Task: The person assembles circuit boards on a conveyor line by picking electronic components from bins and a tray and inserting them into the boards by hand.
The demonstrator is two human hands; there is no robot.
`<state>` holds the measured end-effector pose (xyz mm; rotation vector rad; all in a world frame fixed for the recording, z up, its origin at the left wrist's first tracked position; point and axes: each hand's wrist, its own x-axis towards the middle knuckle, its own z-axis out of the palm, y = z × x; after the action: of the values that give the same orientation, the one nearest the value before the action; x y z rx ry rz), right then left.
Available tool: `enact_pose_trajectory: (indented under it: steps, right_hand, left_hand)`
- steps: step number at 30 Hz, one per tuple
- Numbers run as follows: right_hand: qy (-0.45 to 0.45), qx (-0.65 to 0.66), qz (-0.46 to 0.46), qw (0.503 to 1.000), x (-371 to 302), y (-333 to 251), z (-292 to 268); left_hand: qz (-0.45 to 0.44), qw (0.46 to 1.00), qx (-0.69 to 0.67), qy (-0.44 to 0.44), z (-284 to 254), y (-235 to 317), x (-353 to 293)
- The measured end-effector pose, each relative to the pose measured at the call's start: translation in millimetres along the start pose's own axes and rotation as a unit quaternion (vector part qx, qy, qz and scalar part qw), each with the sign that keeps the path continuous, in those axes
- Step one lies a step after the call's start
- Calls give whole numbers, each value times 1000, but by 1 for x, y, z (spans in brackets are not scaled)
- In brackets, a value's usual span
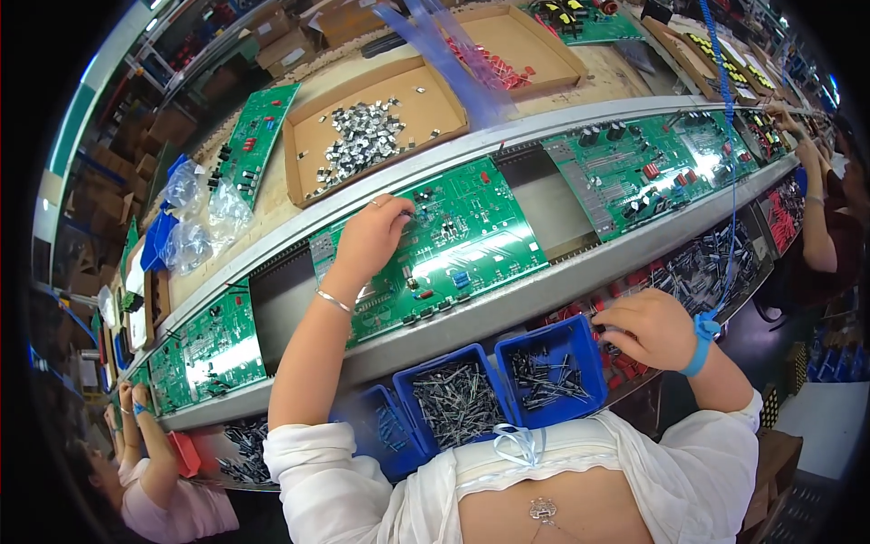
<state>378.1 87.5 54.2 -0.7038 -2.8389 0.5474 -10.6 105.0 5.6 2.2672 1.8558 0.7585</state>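
Note:
A green circuit board (435, 245), fitted with small parts, lies on the rail in front of me. My left hand (373, 238) is over its upper left part, the fingertips pinched together at the surface; whatever they hold is too small to make out. Loose red components (625, 365) lie beneath my right hand (651, 328), whose fingers are loosely curled and apart beside the right rim of a blue bin (580, 367). That bin contains thin-leaded parts. A second blue bin (453, 399) beside it is fuller, and a third bin (385, 426) shows blue parts.
More circuit boards (648, 172) sit along the metal rail (580, 258). Beyond it are a cardboard tray (299, 163) of small silvery parts and another tray (580, 68) with red parts. A blue coiled cord (728, 109) hangs at right. Co-workers' hands (136, 399) show at both ends.

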Motion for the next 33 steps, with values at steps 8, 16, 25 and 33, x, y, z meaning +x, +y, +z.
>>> enact_pose_trajectory:
  steps: [8, 16, 25, 33]
  right_hand:
    - [-3, -28, 98, 995, -27, 8, 3]
    - [-110, -129, 189, 967, -47, 12, 43]
    - [-72, -101, 154, 980, -50, 24, 49]
    - [-82, -105, 172, 976, -59, 22, 36]
  left_hand:
    - [23, 997, 77, -14, 5, 8, 1]
    - [31, 987, 146, -55, 9, 9, 7]
    - [25, 995, 83, 43, 20, 14, 1]
    - [42, 995, 96, -4, 15, 27, -7]
